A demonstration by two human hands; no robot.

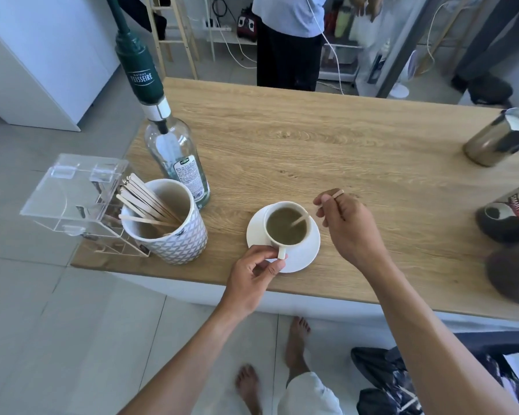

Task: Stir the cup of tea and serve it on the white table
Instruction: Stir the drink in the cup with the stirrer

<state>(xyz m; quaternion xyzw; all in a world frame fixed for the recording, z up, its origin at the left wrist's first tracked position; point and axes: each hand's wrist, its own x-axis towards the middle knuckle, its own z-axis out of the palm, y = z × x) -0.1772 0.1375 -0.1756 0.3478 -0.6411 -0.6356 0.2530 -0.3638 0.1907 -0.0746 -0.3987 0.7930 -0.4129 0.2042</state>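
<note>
Wooden surface (327,139) carries our white cup of tea (285,224) on its saucer (307,253), near the front edge. Our left hand (252,277) fingers pinch the cup handle; right hand (349,226) fingers pinch a wooden stir stick (330,199) dipped into the tea. Patterned holder of sticks (168,223) stands just left.

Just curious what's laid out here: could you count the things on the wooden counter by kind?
Cup of tea: 1
Saucer: 1
Stirrer, in the cup: 1
Glass bottle: 1
Patterned pot of stirrers: 1
Clear plastic box: 1
Metal jug: 1
Blurred things at the right edge: not counted
Total: 7
</note>
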